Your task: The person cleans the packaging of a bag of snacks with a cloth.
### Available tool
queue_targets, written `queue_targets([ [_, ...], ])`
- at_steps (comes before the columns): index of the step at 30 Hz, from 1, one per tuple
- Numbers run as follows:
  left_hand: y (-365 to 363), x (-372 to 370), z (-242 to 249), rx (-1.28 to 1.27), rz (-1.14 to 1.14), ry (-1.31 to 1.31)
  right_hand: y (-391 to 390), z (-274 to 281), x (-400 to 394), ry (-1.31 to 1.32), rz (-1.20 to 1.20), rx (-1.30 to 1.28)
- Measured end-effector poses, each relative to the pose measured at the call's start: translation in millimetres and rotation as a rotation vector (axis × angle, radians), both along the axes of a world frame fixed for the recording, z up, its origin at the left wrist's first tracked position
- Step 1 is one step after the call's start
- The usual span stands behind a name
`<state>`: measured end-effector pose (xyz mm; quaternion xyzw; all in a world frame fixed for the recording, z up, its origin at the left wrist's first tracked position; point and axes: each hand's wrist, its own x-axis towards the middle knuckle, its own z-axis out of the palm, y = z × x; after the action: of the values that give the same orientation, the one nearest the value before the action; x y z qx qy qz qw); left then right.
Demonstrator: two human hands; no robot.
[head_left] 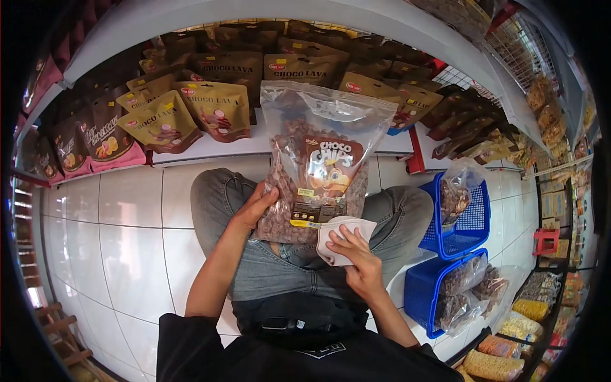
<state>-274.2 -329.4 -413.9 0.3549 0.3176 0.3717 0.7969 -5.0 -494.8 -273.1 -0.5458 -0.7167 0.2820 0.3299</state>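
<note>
A large clear bag of Choco Chips cereal (299,172) stands upright over my crossed legs, its printed label facing me. My left hand (256,205) grips the bag's lower left side, fingers wrapped behind it. In my right hand (358,254) is a folded white cloth (337,232), pressed against the bag's lower right corner. The cloth covers part of that corner and the label's edge.
Brown and gold Choco Lava pouches (219,108) fill the shelf ahead. Two blue baskets (474,239) with clear bags sit on the tiled floor (133,254) to my right. Snack packs (493,366) line the right shelving; a wooden rack (60,331) stands at left.
</note>
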Motion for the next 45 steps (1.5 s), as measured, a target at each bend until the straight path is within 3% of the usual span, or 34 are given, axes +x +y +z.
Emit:
queue_targets([
  [2, -1, -1, 2, -0.041, -0.018, -0.014, -3, 10, 5, 0.126, 0.000, -0.079],
  [5, 0, 1, -2, -0.025, 0.002, -0.052, -23, 10, 17, 0.608, -0.221, -0.380],
  [9, 2, -2, -18, 0.007, 0.010, -0.105, -28, 8, 37, 0.969, -0.543, -0.439],
  [15, 3, -6, -45, 0.061, 0.002, -0.162, -49, 40, 65, 0.302, -0.437, -0.417],
  [18, 1, -6, -30, 0.021, 0.012, -0.166, -53, 38, 62, -0.052, -0.439, -0.335],
  [23, -4, -7, -19, 0.023, -0.052, -0.220, -44, 41, 50, -0.251, -0.403, -0.186],
  [26, -12, -8, -7, 0.178, -0.060, -0.203, -27, 44, 41, -0.040, -0.408, 0.078],
  [27, -15, -10, -8, 0.156, -0.048, -0.164, -18, 35, 46, 0.145, -0.373, -0.062],
  [34, -14, -26, -7, 0.277, -0.225, -0.015, 64, 15, 44, 0.800, -0.201, 0.175],
  [36, -13, -26, -3, 0.244, -0.260, -0.013, 71, 32, 40, 0.931, -0.308, 0.156],
  [43, -16, -48, 48, 0.437, -0.281, 0.140, 86, 53, 10, 1.049, -0.388, 0.334],
  [45, -24, -48, 86, 0.482, -0.222, -0.014, 87, 47, 7, 1.118, -0.393, 0.329],
])
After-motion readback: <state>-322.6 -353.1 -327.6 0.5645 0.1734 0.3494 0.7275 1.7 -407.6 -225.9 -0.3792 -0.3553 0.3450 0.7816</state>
